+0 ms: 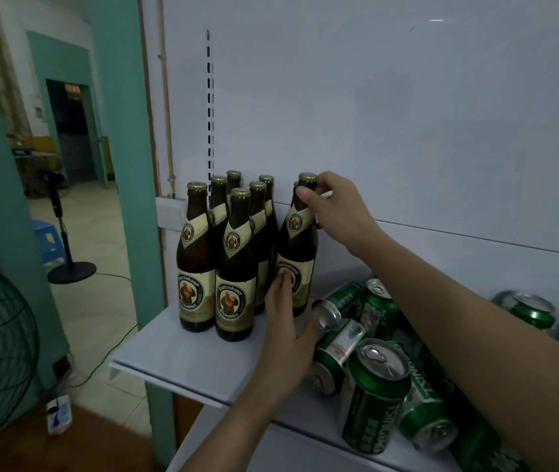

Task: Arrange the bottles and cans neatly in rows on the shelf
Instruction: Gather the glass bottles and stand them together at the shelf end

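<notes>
Fingers (305, 194) of the right hand (334, 207) grasp the neck of a brown bottle (300, 253) upright on the shelf (182, 359); left hand (286, 330) lies flat against its label, beside green cans (373, 396)

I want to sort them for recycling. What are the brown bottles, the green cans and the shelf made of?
The brown bottles look like dark glossy glass with paper labels and gold metal caps. The green cans look like thin shiny metal, probably aluminium: silver tops with pull tabs. The shelf is smooth and white, maybe painted metal or plastic; I can't tell which.
</notes>
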